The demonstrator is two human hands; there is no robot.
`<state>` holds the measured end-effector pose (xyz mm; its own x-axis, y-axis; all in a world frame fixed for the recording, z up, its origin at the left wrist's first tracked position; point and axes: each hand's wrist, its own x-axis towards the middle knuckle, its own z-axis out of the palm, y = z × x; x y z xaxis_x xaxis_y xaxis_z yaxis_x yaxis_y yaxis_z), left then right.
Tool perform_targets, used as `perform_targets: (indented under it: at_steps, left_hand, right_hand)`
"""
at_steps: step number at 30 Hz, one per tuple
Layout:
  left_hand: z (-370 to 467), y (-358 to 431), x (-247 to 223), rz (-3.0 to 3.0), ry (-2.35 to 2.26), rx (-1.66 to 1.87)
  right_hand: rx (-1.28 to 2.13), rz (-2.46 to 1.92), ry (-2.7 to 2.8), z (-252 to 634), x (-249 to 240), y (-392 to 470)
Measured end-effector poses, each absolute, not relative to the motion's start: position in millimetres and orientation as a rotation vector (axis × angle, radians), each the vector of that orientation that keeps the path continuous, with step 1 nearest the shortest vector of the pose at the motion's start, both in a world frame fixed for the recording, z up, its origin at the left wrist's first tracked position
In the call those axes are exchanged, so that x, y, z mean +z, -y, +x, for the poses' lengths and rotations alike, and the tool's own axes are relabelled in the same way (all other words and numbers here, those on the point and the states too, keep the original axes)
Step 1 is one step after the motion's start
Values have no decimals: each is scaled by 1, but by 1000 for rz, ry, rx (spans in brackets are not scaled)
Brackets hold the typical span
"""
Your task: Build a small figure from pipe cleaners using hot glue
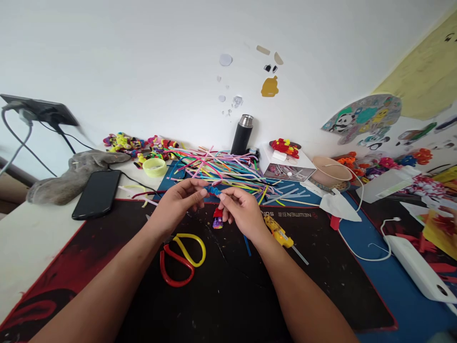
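Between the fingertips of both hands stretches a short blue pipe cleaner (213, 190), curled into small coils. My left hand (185, 197) pinches its left end, and my right hand (240, 206) pinches the right end. Just below the right fingers is a small red and purple pipe cleaner figure (217, 219); whether those fingers touch it I cannot tell. Scissors with one red and one yellow handle (187, 257) lie on the black mat (228, 295) under my left forearm, their blades partly hidden. A yellow glue gun (278, 232) rests beside my right wrist, partly covered by it.
Behind the hands lies a heap of colourful pipe cleaners (214, 166). A black thermos (242, 136) stands near the wall, beside a white box (285, 164). At left are a phone (96, 194) and a roll of tape (154, 167). A white power bank (417, 267) lies at right.
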<state>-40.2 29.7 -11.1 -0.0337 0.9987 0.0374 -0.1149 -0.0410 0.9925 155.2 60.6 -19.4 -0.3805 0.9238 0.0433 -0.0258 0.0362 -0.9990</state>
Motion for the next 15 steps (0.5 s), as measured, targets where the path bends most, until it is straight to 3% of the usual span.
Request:
perform_targets:
  at_steps: [7, 15]
  left_hand:
    - [-39, -31, -8, 988, -1126, 1433]
    - [-38, -29, -12, 1073, -1121, 1274]
  right_hand:
    - [1450, -967, 1488, 155, -21, -62]
    - [1420, -975, 1534, 154, -23, -59]
